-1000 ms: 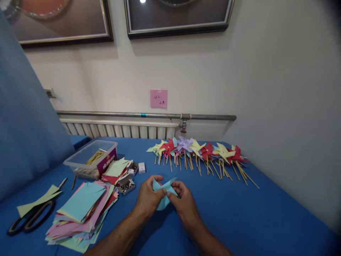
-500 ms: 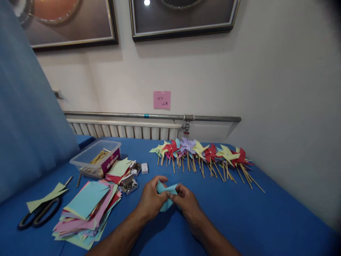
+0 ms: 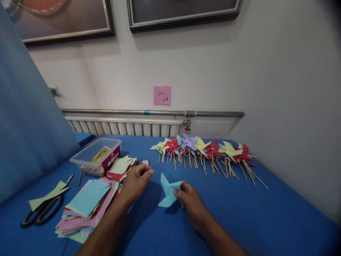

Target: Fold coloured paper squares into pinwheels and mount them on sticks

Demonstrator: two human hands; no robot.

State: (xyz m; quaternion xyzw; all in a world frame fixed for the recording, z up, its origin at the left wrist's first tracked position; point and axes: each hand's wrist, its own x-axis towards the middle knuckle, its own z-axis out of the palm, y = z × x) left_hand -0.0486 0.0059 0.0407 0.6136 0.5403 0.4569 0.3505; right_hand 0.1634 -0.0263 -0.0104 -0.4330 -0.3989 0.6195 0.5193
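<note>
A light-blue paper pinwheel (image 3: 168, 192), its blades folded in to the middle, is pinched at the centre by my right hand (image 3: 190, 199). No stick shows on it. My left hand (image 3: 135, 183) is apart from the pinwheel, over the right edge of the paper piles, with its fingers loosely curled and a gap between thumb and forefinger. I see nothing in it. It hides most of the small open box of metal pins; part of a small white box (image 3: 145, 162) shows behind the fingers.
Finished pinwheels (image 3: 213, 148) on sticks lie along the back right. At left are a stack of coloured paper (image 3: 86, 199), smaller cut sheets (image 3: 119, 166), a clear plastic tub (image 3: 80, 159) with sticks, and scissors (image 3: 49, 211) under green paper. A blue curtain (image 3: 29, 124) hangs far left.
My left hand has let go of the blue paper and moved left towards the small boxes. The right hand keeps hold of the pinwheel, whose blades now show spread. The view has tilted slightly.
</note>
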